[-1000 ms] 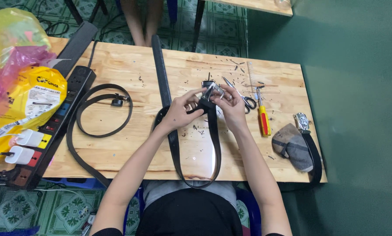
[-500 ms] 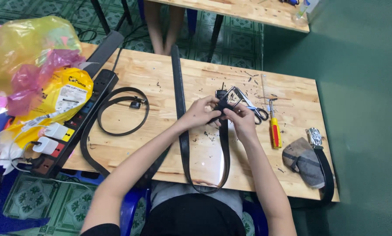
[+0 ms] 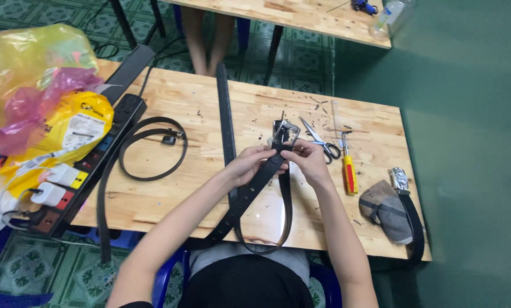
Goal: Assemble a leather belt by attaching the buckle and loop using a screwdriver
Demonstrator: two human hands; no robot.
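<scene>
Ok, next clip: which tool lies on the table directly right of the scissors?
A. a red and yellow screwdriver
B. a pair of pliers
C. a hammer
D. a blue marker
A: a red and yellow screwdriver lies on the wooden table just right of the scissors, beyond the right hand, which with the left hand holds a black belt near its buckle.

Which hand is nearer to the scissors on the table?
Right. The right hand grips the belt just left of the scissors; the left hand holds the belt farther left.
</scene>
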